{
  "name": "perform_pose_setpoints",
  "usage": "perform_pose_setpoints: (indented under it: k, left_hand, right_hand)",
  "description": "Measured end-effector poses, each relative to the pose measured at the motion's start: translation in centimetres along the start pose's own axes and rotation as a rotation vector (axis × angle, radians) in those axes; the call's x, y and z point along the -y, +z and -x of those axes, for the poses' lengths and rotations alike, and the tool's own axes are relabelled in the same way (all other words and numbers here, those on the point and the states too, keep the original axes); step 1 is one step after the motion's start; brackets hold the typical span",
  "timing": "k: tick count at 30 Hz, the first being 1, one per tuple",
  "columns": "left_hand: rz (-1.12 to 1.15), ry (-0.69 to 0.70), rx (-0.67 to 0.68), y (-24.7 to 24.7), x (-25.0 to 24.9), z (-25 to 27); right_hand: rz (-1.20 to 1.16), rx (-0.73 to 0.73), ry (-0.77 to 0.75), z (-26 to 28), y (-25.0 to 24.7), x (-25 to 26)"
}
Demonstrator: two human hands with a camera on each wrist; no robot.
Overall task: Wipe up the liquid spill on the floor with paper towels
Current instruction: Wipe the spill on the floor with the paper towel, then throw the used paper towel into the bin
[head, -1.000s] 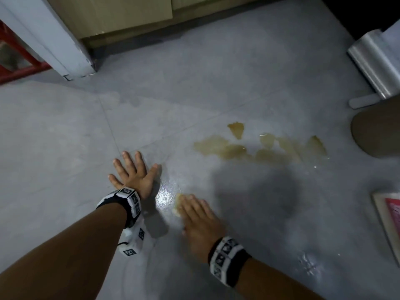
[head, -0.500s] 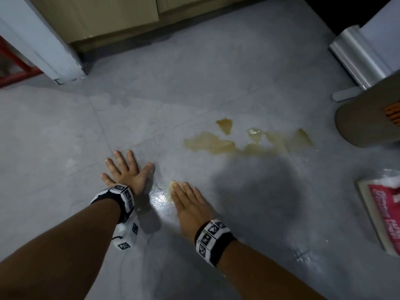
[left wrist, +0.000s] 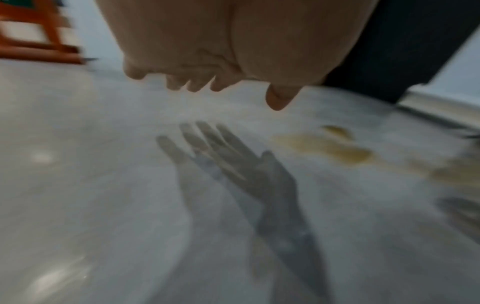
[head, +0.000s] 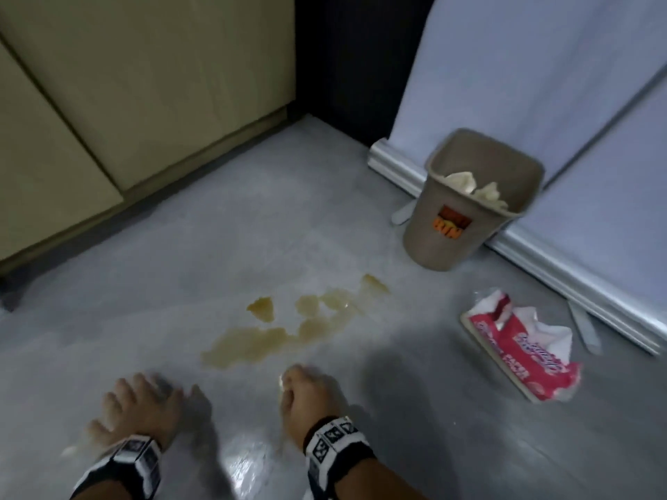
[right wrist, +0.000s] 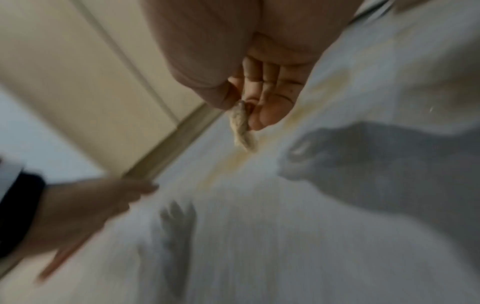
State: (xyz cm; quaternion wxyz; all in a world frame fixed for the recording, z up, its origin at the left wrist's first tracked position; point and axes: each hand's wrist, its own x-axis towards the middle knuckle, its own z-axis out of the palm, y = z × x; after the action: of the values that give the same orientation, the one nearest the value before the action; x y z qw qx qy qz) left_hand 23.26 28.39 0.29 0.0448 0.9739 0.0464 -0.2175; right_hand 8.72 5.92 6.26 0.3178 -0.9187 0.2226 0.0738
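A yellowish spill (head: 288,330) lies in patches on the grey floor, just beyond both hands. My right hand (head: 299,384) is curled, and in the right wrist view its fingers (right wrist: 267,98) pinch a small soggy wad of paper towel (right wrist: 241,131) that hangs below them. My left hand (head: 144,395) is blurred, with spread fingers and nothing in it. The left wrist view shows this left hand (left wrist: 207,86) raised off the floor above its own shadow, with the spill (left wrist: 332,148) to its right.
A beige waste bin (head: 469,211) holding crumpled used towels stands at the back right against a white skirting board (head: 397,167). An opened red pack of paper towels (head: 519,341) lies right of the spill. Beige cabinet fronts (head: 126,102) run along the left.
Both hands were flat on the floor and are now lifted. The right hand has curled round the paper wad. The view has swung right, bringing the bin and towel pack into sight.
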Motion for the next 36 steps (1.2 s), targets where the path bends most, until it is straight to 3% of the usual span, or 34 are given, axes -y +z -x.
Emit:
perform_pose_setpoints:
  k: [4,8,13,17,22,26,36]
  left_hand:
    - [0.186,0.405,0.030,-2.9,-11.7,2.3]
    - [0.289,0.773,-0.104,-7.2,-24.2,5.9]
    - [0.297,1.128,-0.202,-11.4,-37.0,9.7]
    - [0.196,1.302,-0.210,-12.0,-45.2,11.5]
    - [0.041,1.359,-0.152,-10.0,-50.8,11.1]
    - [0.205,1.439,-0.195,-9.0,-52.0,10.2]
    - [0.220,1.519,-0.321,-8.9,-52.2,10.7]
  right_hand:
    - [-0.263,-0.371,0.152,-2.5,-10.2,-3.3]
    - [-0.317,-0.749,0.181,-5.6,-20.5,-7.5]
    - [-0.345,-1.032,0.252,-7.4,-30.5,-12.7]
    - [-0.362,-1.050,0.310,-9.5,-32.9,-16.2]
    - [-0.293,-0.974,0.350,-10.9,-32.5,-18.3]
    - [-0.174,-0.922,0.339,-11.3,-32.6,-19.2]
    - [0.056,-0.820,0.301,-11.6,-30.6,-18.8]
